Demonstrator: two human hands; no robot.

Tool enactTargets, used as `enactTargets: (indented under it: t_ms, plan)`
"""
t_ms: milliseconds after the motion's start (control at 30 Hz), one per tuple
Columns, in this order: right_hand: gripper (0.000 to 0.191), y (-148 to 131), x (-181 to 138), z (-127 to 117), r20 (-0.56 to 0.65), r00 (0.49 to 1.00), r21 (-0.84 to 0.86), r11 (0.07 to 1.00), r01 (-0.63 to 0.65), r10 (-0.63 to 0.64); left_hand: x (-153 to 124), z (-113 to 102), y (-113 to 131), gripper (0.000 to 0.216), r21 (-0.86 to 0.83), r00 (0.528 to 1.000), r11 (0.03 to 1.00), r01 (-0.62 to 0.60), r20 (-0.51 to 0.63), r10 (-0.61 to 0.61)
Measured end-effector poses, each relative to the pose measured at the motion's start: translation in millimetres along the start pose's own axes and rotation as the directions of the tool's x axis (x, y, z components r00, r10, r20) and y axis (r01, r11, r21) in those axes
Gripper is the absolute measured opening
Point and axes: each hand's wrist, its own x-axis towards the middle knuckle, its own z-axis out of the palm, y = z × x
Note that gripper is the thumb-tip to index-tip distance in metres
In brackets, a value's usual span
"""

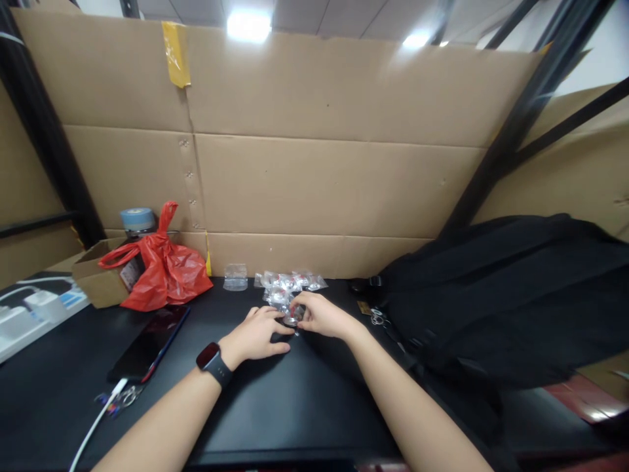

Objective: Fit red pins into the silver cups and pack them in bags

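A cluster of small clear plastic packets (pixel 287 282), some with red bits inside, lies on the black table near the cardboard wall. Reaching to its near edge, my right hand (pixel 322 316) has thumb and fingers curled together in a pinch. What they grip is too small to name. Just below the fingers is a small round shiny thing (pixel 289 321), partly covered. My left hand (pixel 260 334), with a black watch (pixel 209 356) on the wrist, rests low on the table, fingers stretched out and apart. Its fingertips reach the left side of that shiny thing.
A clear plastic piece (pixel 236 277) lies left of the packets. Further left are a red plastic bag (pixel 170 269), a cardboard box (pixel 101 275), a charging phone (pixel 150 344) and a power strip (pixel 39 321). A black backpack (pixel 511 301) fills the right side.
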Motion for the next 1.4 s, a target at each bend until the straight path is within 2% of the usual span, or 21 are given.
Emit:
enactTargets:
  t_ms: [133,400,600,767,833,900,1000,1067,1200,1267,1333,1400]
  plan:
    - [0.035,1.9,2.2,2.1,-0.076,0.997,-0.209,0.978,0.015,-0.032,0.1,1.0,-1.1,0.036,-0.011,1.000,1.000,-0.009,-0.014,0.009]
    - [0.034,-5.7,11.5,17.8,-0.157,0.986,-0.377,0.919,-0.113,0.057,1.5,-0.8,-1.1,0.032,-0.031,1.000,0.999,-0.024,-0.011,0.024]
    - [0.030,-7.2,15.6,19.4,-0.193,0.976,-0.428,0.886,-0.176,0.100,1.7,-3.2,-0.6,0.028,-0.055,1.000,0.998,-0.005,0.003,0.005]
    - [0.020,-7.7,16.3,20.6,-0.281,0.930,-0.415,0.843,-0.341,0.238,1.9,-5.1,-0.1,0.028,-0.061,1.000,0.998,-0.001,0.019,0.003]
    - [0.017,-6.7,16.4,20.6,-0.298,0.918,-0.390,0.844,-0.368,0.263,1.8,-5.9,0.1,0.028,-0.060,1.000,0.998,-0.012,0.013,0.012]
    - [0.017,-4.0,15.6,18.8,-0.256,0.941,-0.366,0.878,-0.307,0.222,1.5,-6.7,-0.2,0.023,-0.061,1.000,0.998,-0.026,-0.008,0.026]
    - [0.022,1.3,12.2,12.0,-0.138,0.985,-0.294,0.946,-0.137,0.100,1.3,-7.5,-1.7,0.019,-0.074,0.998,0.997,-0.026,-0.063,0.022]
    - [0.025,4.7,9.5,5.9,-0.102,0.994,-0.228,0.971,-0.068,0.045,1.2,-7.6,-3.4,0.021,-0.084,0.993,0.996,-0.004,-0.115,-0.005]
    - [0.016,11.1,6.5,-2.6,-0.093,0.994,-0.142,0.989,0.052,-0.065,0.3,-7.2,-7.2,0.032,-0.046,0.982,0.997,0.059,-0.178,-0.066]
    - [0.021,14.5,6.6,-2.9,-0.080,0.992,-0.136,0.987,0.084,-0.096,-0.4,-7.1,-8.5,0.035,-0.002,0.977,0.996,0.092,-0.193,-0.090]
    - [0.028,17.3,7.3,-1.1,-0.047,0.995,-0.140,0.987,0.081,-0.089,-0.7,-6.9,-9.0,0.028,0.033,0.974,0.992,0.121,-0.199,-0.112]
    - [0.023,18.9,8.6,1.2,-0.031,0.997,-0.142,0.988,0.067,-0.072,-0.1,-6.6,-8.8,0.017,0.049,0.971,0.989,0.142,-0.202,-0.129]
